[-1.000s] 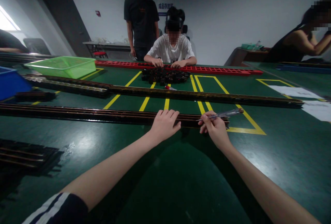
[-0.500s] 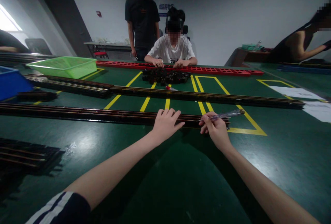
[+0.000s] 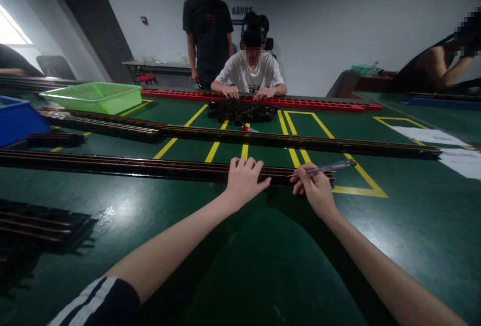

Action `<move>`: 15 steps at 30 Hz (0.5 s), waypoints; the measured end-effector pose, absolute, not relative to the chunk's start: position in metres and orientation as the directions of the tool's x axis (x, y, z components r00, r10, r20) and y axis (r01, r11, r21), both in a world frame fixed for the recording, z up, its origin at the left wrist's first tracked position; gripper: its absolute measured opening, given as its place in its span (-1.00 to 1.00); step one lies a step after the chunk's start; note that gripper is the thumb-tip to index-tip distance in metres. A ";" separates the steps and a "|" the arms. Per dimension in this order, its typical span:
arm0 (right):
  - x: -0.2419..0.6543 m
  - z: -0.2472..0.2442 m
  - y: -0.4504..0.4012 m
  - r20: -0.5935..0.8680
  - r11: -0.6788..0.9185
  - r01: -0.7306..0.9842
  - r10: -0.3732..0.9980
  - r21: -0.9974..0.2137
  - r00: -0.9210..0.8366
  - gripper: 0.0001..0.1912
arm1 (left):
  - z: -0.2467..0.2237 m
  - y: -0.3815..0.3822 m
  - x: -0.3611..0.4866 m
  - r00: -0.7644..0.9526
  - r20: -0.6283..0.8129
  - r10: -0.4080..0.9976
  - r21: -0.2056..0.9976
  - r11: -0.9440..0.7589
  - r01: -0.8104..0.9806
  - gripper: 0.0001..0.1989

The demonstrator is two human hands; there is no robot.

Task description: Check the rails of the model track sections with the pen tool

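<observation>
Dark strips (image 3: 150, 167) under spread left grip (image 3: 244, 180), clear tool (image 3: 334, 166) in pinch of right grip (image 3: 314, 188); wall sign (image 3: 241, 11) "成品存放…"

A plain pale-grey wall (image 3: 319, 30) extends from 11 to 2 o'clock and carries a dark-lettered rectangular sign (image 3: 242, 11) at 12 o'clock; a tall dark-grey door (image 3: 86, 20) and a bright white window (image 3: 11, 27) are located toward 10 o'clock. A narrow grey-topped side table (image 3: 161, 66) stands between 10 and 11 o'clock, a brown desk (image 3: 370, 84) at 2 o'clock. The glossy dark-green worktable (image 3: 278, 266) shows glare at 8 and 4 o'clock.
</observation>
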State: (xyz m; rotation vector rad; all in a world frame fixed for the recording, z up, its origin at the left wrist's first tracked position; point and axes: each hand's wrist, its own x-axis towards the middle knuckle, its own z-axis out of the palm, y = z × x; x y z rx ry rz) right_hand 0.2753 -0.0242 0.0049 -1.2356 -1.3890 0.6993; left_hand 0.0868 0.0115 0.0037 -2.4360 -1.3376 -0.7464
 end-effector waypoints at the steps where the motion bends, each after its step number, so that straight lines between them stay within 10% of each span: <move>1: 0.275 0.005 -0.024 0.335 0.284 0.290 0.932 -0.914 0.142 -0.66 | 0.004 0.011 0.087 0.437 0.558 0.705 0.023 -0.540 0.841 -0.59; 15: 0.275 0.005 -0.025 0.390 0.311 0.361 0.904 -0.879 0.172 -0.69 | 0.001 0.008 0.092 0.433 0.578 0.692 0.040 -0.555 0.831 -0.69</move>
